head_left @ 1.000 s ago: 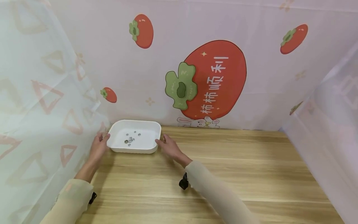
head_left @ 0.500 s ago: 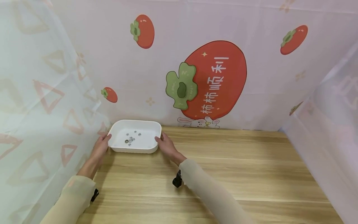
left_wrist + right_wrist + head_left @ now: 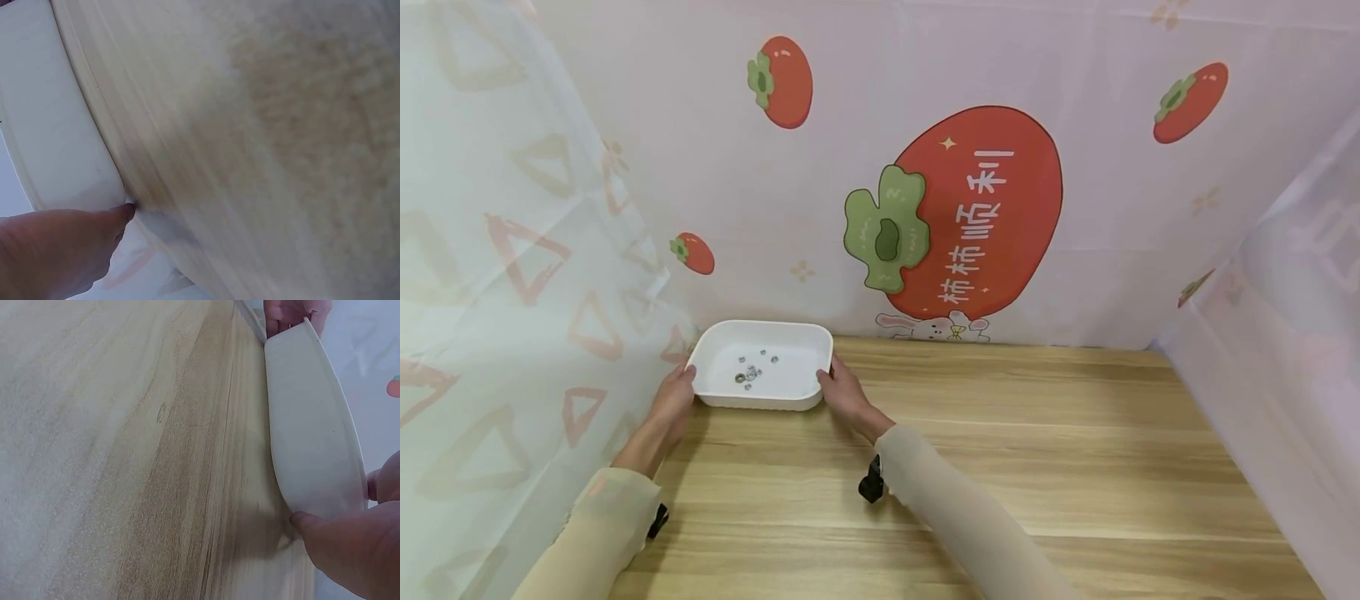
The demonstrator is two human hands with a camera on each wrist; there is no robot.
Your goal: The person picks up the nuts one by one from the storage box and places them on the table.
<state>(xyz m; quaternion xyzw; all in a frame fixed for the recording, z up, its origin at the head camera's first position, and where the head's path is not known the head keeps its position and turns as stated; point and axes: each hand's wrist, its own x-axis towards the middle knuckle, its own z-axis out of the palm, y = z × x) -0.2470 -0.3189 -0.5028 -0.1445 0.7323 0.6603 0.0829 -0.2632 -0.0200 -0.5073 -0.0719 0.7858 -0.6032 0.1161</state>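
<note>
In the head view a white rectangular tray point(image 3: 790, 377) with rounded corners stands at the far left of the table. Small metal nuts point(image 3: 751, 373), several silvery and one brassy, lie scattered on its floor. My left hand point(image 3: 672, 400) grips the tray's left end, and my right hand point(image 3: 850, 397) holds the right end, thumb at the rim. The left wrist view has the left hand point(image 3: 59, 250) against a lower corner of the tray wall point(image 3: 56, 112). Seen from the right wrist, the right hand point(image 3: 356, 544) pinches the tray wall point(image 3: 312, 425) between thumb and fingers.
The wood-grain table point(image 3: 1000, 450) extends to the right and toward me. A pale printed cloth point(image 3: 1112, 208) rises close behind the tray, and another cloth side point(image 3: 542, 333) hangs close to my left hand. Black wrist devices point(image 3: 871, 483) sit at both sleeves.
Both hands have settled more closely onto the tray's ends, and the right forearm has shifted slightly left. The tray and the nuts have hardly moved.
</note>
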